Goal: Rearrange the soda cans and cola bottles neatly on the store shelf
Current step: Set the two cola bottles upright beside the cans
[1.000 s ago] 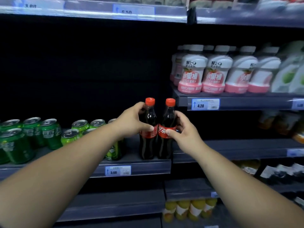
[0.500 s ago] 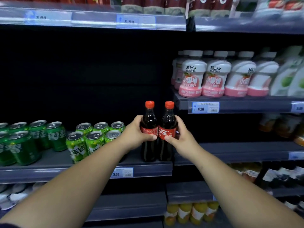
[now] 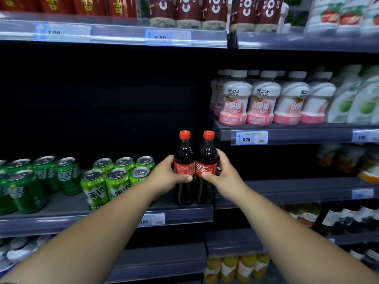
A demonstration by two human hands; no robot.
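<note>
On the dark store shelf (image 3: 123,219), two cola bottles (image 3: 194,171) stood touching at the right end, the left hand (image 3: 168,177) and right hand (image 3: 225,175) each clamped on one, probably squaring them beside the green soda cans (image 3: 114,177).

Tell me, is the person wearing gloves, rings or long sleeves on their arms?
No gloves and no rings that I can see. The left hand and right hand are bare, and both forearms are bare down to the picture's edge. Only a tiny dark bit shows at the bottom left corner, maybe a sleeve edge, too small to tell.
</note>
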